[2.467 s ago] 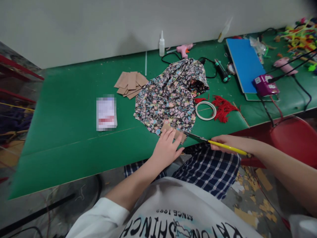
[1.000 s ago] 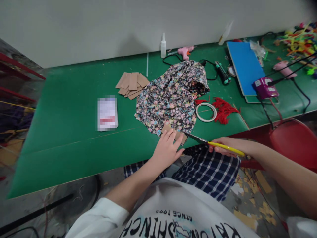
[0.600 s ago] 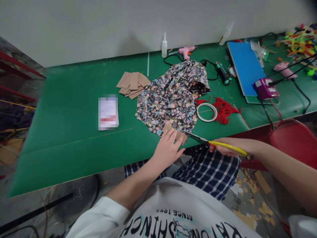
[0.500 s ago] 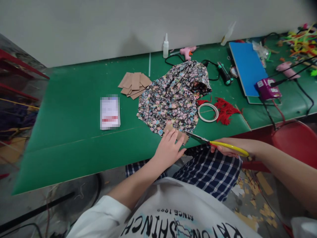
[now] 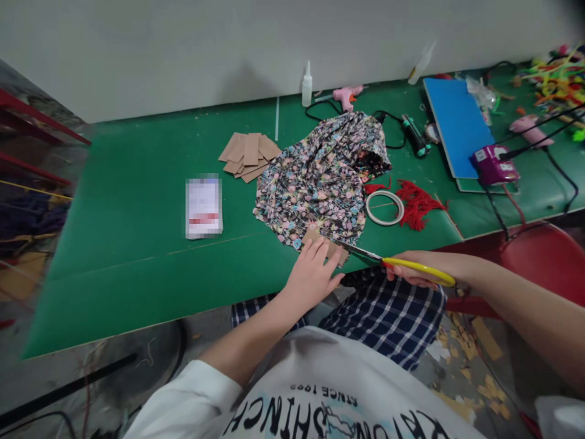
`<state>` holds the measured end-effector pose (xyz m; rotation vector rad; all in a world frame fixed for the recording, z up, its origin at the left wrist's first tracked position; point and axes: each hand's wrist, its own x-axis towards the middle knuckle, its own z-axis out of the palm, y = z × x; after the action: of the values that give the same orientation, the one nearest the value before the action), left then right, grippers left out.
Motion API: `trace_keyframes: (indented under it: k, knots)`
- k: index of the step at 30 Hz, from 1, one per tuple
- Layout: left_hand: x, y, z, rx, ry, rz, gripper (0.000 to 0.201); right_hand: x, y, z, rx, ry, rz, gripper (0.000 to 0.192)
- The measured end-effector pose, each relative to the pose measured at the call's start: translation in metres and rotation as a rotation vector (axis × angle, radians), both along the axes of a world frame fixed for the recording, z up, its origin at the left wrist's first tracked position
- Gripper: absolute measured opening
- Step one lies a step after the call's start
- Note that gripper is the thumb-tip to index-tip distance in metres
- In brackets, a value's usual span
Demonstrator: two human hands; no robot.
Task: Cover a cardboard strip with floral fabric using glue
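My left hand (image 5: 313, 274) lies with its fingers stretched out, pressing a piece of brown cardboard (image 5: 337, 252) down over the lower edge of a flower-printed cloth (image 5: 315, 183). The cloth is dark with small pastel flowers and spreads in folds over the table. My right hand (image 5: 409, 274) is closed around the yellow handles of a pair of scissors (image 5: 418, 268). Their metal blades point left and meet the cloth edge beside the cardboard. The blade tips are too small to make out clearly. Part of the cardboard is hidden under my left fingers.
On the green table (image 5: 132, 244) are a stack of cardboard pieces (image 5: 249, 157), a blurred white card (image 5: 203, 207), a tape roll (image 5: 384, 208) and red yarn (image 5: 415, 206). Farther back are a pink glue gun (image 5: 348, 96), a bottle (image 5: 307, 88), a cutter (image 5: 415, 135) and a blue board (image 5: 457, 125).
My right hand and the scissors have shifted slightly to the left, toward the cloth. My left hand stays in place on the cardboard.
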<state>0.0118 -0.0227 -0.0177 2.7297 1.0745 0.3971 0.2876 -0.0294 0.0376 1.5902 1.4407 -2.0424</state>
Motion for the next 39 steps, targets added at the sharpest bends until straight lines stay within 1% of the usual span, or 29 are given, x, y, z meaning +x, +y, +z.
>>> trace_keyframes:
  k: [3, 6, 9, 12, 17, 24, 32, 36, 39]
  knots:
    - [0.0, 0.0, 0.0, 0.001, -0.012, 0.002, 0.048, -0.002, -0.001, 0.002, 0.047, -0.09, 0.058, 0.054]
    - [0.0, 0.0, -0.002, 0.006, -0.027, 0.001, 0.045, -0.004, -0.001, 0.001, 0.171, -0.187, 0.138, 0.052]
    - [0.0, 0.0, -0.004, 0.011, -0.032, 0.001, 0.042, -0.005, -0.002, -0.002, 0.273, -0.242, 0.156, 0.052]
    - [0.0, 0.0, -0.004, 0.01, -0.025, 0.002, 0.042, -0.004, -0.004, -0.006, 0.3, -0.267, 0.158, 0.053]
    - [0.0, -0.001, -0.004, 0.011, -0.023, 0.0, 0.042, 0.0, -0.006, -0.013, 0.247, -0.265, 0.091, 0.052]
    - [0.0, -0.001, -0.004, 0.007, -0.029, 0.001, 0.042, -0.004, -0.006, -0.011, 0.062, -0.164, -0.012, 0.048]
    - [0.0, 0.0, -0.003, 0.014, -0.028, 0.001, 0.041, -0.005, -0.005, -0.002, 0.01, -0.035, -0.013, 0.045]
    - [0.0, 0.0, -0.003, 0.011, -0.033, 0.001, 0.04, 0.001, -0.006, -0.002, -0.007, 0.045, -0.011, 0.052]
    - [0.0, 0.0, -0.003, 0.011, -0.035, 0.0, 0.04, 0.004, -0.007, -0.004, -0.017, 0.055, 0.005, 0.058]
